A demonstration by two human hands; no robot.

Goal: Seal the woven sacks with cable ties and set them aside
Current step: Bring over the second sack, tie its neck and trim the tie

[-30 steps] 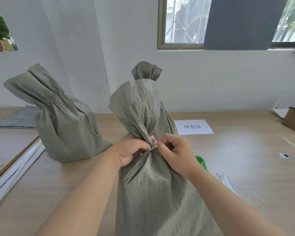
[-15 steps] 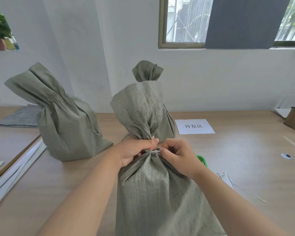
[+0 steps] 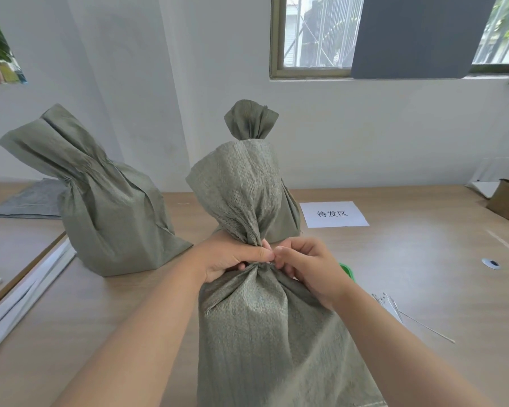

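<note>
The nearest woven sack (image 3: 265,333) is stood upright on the wooden table (image 3: 423,274) directly in front, its grey-green cloth gathered into a tight neck with the loose mouth flared above. The neck is gripped by the left hand (image 3: 227,257), whose fingers are wrapped round it from the left and whose thumb is laid across the front. The right hand (image 3: 309,268) is curled against the same neck from the right, thumb and forefinger pinched together at the gather and touching the left thumb; whether a tie is held between them cannot be told. Loose cable ties (image 3: 394,306) are laid on the table just right of the sack, and a green object (image 3: 347,270) is mostly hidden behind the right wrist. Farther back, a second sack (image 3: 250,118) is seen directly behind the first, its top bunched shut, beside a white paper label (image 3: 334,214). A third sack (image 3: 109,212) is stood well to the left, its neck leaning leftward.
</note>
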